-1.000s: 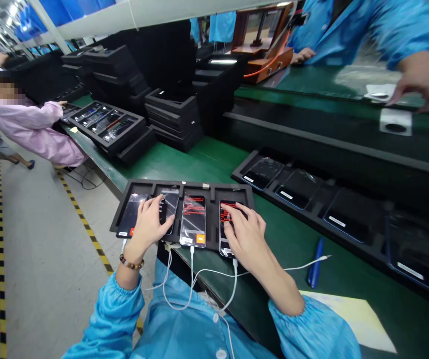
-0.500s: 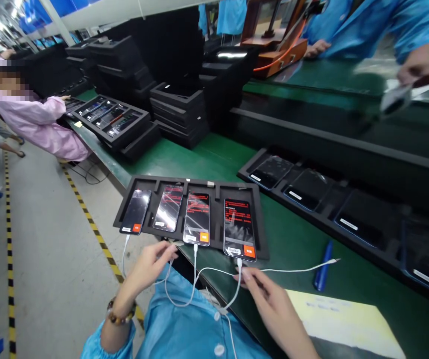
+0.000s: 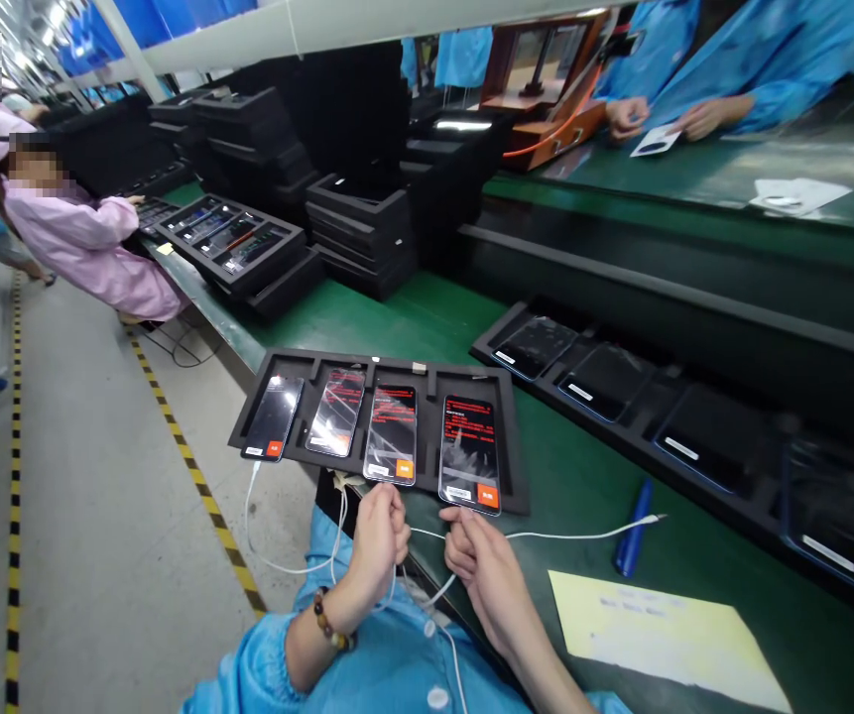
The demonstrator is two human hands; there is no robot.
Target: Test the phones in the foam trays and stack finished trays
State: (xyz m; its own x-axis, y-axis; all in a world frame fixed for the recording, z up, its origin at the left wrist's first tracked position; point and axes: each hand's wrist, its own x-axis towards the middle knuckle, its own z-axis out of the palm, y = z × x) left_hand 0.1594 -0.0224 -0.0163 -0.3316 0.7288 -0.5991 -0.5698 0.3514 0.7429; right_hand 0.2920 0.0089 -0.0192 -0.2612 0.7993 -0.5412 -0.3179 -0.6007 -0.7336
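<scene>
Left hand [image 3: 380, 540]: fingers clamped on cable [image 3: 392, 589], below third phone [image 3: 391, 436]
Right hand [image 3: 480, 565]: fingers clamped on second cable [image 3: 439, 593], below fourth phone [image 3: 469, 451]

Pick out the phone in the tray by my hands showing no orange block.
Second phone from the left; the other three phones each show an orange block.

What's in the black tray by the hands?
Four phones, screens up, side by side in the tray. Their backs and the tray floor directly beneath them are covered, so not visible.
</scene>
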